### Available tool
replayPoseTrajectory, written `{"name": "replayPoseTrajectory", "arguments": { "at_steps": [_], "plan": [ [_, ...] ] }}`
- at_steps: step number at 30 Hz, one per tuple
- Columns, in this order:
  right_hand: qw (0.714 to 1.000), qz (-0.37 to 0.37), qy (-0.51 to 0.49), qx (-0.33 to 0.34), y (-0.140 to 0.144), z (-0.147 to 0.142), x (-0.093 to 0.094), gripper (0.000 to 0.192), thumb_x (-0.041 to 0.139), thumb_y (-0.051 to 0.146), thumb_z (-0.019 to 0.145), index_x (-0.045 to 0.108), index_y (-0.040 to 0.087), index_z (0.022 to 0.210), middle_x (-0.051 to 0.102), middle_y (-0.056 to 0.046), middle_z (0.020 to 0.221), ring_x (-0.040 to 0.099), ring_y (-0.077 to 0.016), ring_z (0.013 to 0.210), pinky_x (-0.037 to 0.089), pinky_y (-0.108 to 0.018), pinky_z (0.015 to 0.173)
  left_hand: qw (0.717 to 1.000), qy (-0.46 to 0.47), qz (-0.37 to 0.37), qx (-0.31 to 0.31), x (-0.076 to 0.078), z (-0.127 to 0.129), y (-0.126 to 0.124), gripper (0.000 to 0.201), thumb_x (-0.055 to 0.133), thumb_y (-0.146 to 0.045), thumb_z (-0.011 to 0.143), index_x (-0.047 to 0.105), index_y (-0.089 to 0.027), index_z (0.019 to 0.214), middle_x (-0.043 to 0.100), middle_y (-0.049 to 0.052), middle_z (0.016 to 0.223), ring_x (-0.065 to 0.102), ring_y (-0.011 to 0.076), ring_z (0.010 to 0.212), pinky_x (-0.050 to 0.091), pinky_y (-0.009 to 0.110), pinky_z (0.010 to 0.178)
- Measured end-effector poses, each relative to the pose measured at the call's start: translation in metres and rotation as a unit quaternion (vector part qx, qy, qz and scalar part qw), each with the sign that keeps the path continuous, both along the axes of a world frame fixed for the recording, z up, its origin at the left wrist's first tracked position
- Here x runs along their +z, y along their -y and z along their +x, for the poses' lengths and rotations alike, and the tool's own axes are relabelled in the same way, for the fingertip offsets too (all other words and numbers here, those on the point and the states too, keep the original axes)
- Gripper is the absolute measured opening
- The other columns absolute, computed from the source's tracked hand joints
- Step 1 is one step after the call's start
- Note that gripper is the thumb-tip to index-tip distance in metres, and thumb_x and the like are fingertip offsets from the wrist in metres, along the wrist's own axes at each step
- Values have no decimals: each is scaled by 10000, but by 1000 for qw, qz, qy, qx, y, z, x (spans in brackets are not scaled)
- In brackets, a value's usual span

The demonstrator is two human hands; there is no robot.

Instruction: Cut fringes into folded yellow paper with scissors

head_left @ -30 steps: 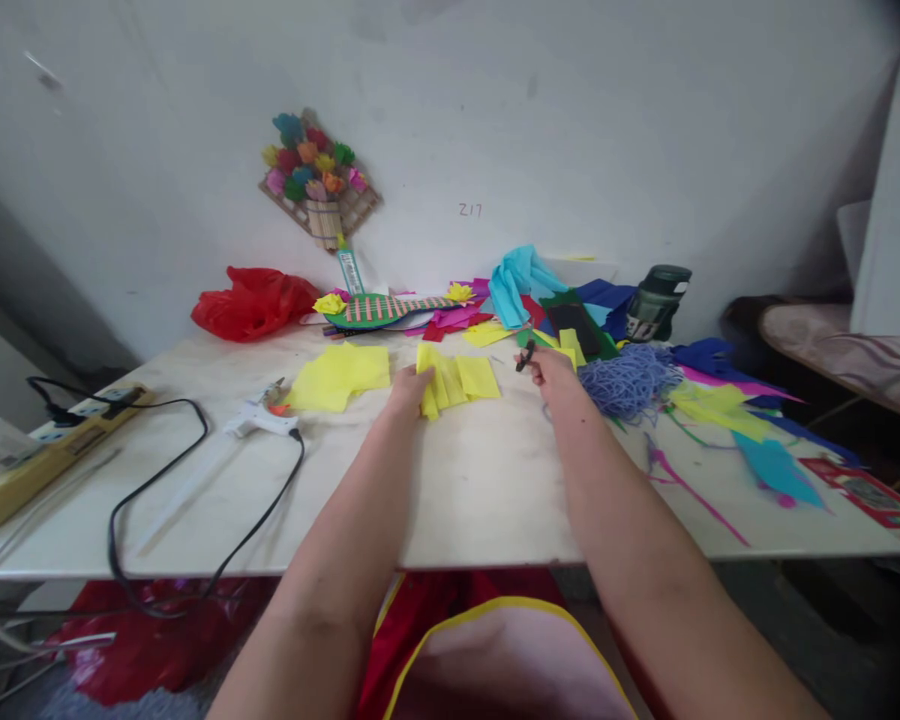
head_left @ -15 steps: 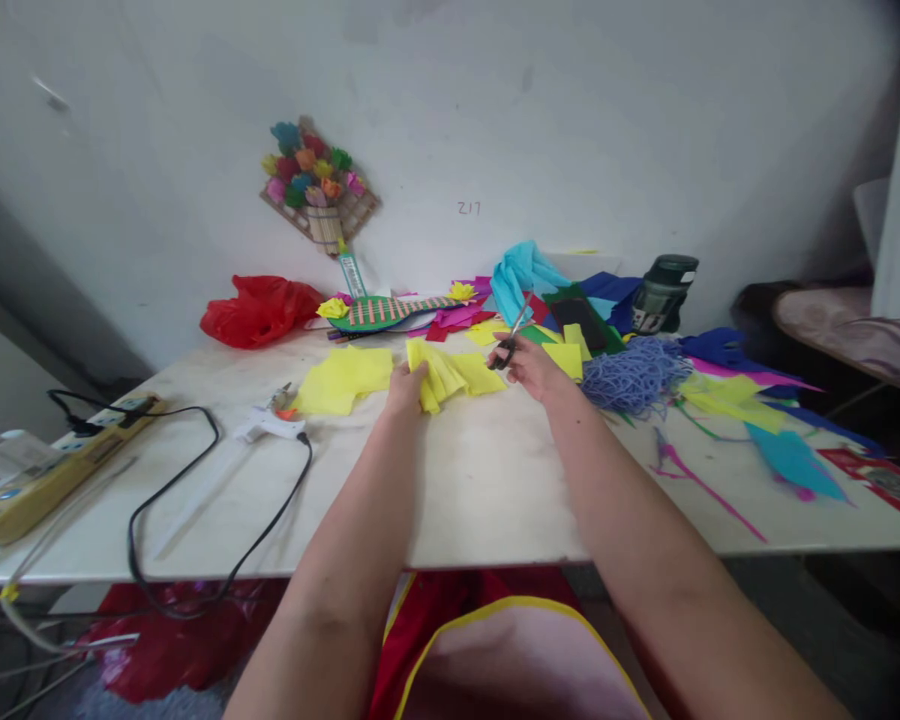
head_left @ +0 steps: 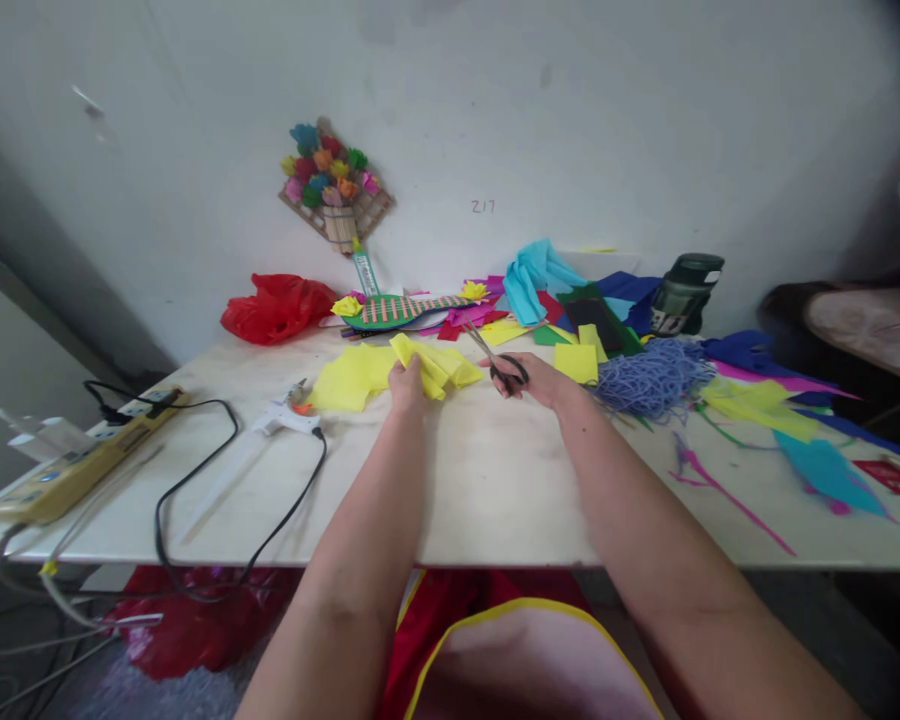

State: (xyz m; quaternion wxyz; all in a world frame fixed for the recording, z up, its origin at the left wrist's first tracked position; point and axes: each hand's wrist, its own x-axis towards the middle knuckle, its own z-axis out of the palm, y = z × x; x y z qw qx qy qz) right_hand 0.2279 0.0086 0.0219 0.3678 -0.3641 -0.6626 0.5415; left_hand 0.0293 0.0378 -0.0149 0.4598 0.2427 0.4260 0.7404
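Folded yellow crepe paper (head_left: 429, 365) is pinched between the thumb and fingers of my left hand (head_left: 407, 382), just above the table. More yellow crepe paper (head_left: 345, 382) lies flat to the left of that hand. My right hand (head_left: 531, 378) grips a pair of scissors (head_left: 508, 374) by the black handles. Their metal blades point up and leftward, apart from the held paper. Small yellow paper squares (head_left: 576, 362) lie just beyond my right wrist.
A white glue gun (head_left: 281, 418) with a black cord rests at left, near a yellow power strip (head_left: 90, 465). Behind the hands lie a green decorated craft piece (head_left: 405, 312) and coloured papers. Right of these are shredded purple strands (head_left: 651, 380) and a dark bottle (head_left: 686, 295).
The scissors have swung from pointing up and right to pointing up and left. My left hand has raised and bunched the yellow paper slightly. The whole view has shifted a little.
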Motion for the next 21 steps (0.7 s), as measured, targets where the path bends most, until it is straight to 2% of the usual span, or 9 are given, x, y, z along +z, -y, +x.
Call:
{"name": "replayPoseTrajectory", "arguments": {
  "at_steps": [4,9,16,21],
  "plan": [
    [997,-4,63,36,-3,8,-1,411,563,469,716,609,109,907,538,10,540,452,-63,413,226,-191,357,1000,6,-6,14,-1,1,-1,61,558,-201,736,525,-155,758,607,21,669,615,144,653,502,275,651],
    [987,-33,138,79,-4,18,2,401,577,419,722,613,84,939,521,14,501,423,-58,399,247,-201,371,999,23,-7,23,-1,1,-3,64,574,-188,728,532,-149,757,606,31,681,608,142,633,506,280,640],
    [974,-39,180,134,-5,30,9,401,575,405,722,624,57,915,520,3,494,399,-52,374,232,-216,372,998,63,-1,14,-1,0,-3,29,555,-144,744,533,-157,758,609,32,719,610,144,641,510,317,673],
    [968,-48,201,142,-4,27,8,409,596,441,700,626,69,868,514,9,488,422,-62,397,289,-214,394,997,70,-18,21,1,0,-2,41,556,-138,748,533,-160,774,607,32,717,613,145,666,511,313,696]
  ]
}}
